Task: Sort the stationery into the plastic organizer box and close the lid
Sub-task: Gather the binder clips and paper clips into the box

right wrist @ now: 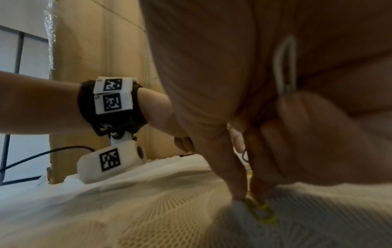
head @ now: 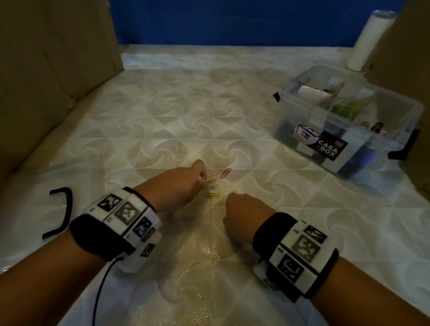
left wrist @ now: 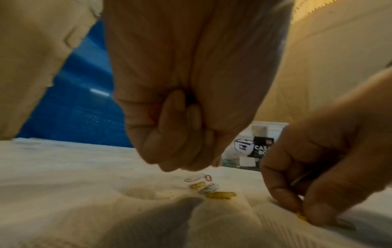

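The mattress (head: 161, 116), quilted in a swirl pattern, carries everything, with cardboard walls (head: 40, 69) at 9 and 3 o'clock and a blue backdrop at 12. The box (head: 344, 119) stands open at about 2 o'clock from the hands, well apart from them. It is clear plastic with black latches and a printed label on the near wall. Its compartments already hold sorted items: something white at the back, something green in the middle, dark pieces along the front; none can be named for sure. I cannot make out the lid with any certainty. A tall white candle (head: 367, 39) stands beyond the box at 1 o'clock.

The step in hand looks like gathering the last loose pieces, the clips (head: 214, 182), which lie scattered on the mattress at the centre: red, yellow and pale ones close together.

The left hand (head: 181, 183) is curled with its fingertips bunched down at the 9 o'clock edge of the scatter; whether it pinches a clip already I cannot tell. The right hand (head: 246, 213), at 5 o'clock of the scatter, pinches a yellow clip (right wrist: 259, 211) against the mattress between thumb and finger, and a white clip (right wrist: 285, 67) lies tucked in its palm.

Next, I judge, the pinched clip must be lifted off the soft cover, the rest collected, and all carried to 2 o'clock into one compartment.
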The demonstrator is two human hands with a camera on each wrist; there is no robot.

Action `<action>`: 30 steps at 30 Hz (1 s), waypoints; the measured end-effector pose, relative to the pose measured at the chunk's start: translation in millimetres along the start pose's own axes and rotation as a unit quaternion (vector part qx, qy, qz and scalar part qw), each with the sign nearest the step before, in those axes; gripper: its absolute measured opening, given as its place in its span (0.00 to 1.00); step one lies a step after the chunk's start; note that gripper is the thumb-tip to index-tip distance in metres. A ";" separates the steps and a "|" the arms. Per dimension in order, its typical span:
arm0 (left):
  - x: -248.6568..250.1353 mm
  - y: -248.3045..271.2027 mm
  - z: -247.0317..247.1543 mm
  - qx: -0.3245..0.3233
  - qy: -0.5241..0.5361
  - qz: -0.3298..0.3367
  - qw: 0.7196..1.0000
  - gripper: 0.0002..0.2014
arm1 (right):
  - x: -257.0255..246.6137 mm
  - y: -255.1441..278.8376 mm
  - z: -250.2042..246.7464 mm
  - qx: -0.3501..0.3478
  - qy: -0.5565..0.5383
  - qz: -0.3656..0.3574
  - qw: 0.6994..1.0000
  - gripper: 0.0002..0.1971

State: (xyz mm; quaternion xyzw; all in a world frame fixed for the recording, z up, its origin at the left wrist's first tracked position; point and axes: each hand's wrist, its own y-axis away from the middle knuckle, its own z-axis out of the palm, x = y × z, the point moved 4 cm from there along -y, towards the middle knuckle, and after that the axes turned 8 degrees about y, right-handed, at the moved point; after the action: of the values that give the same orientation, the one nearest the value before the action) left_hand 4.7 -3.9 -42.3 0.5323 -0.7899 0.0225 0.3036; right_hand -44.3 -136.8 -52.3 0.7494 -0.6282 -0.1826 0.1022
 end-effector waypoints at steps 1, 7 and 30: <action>2.0 -2.9 4.9 -0.020 -0.051 0.002 0.999 0.11 | -1.8 1.4 0.6 0.004 0.004 -0.006 1.000 0.12; 12.5 -13.2 18.8 -0.051 -0.166 -0.029 0.984 0.15 | 1.9 3.4 0.6 -0.048 -0.011 -0.036 0.998 0.09; 21.6 -13.8 22.8 -0.035 -0.183 -0.032 0.982 0.16 | 18.4 -90.1 -36.0 -0.037 0.095 -0.104 0.989 0.16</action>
State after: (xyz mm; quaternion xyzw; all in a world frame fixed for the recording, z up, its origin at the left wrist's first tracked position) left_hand 0.7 -35.9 -54.0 0.5415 -0.8150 -0.1130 0.1726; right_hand 54.2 -140.5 -56.6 0.8204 -0.5270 -0.1432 0.1696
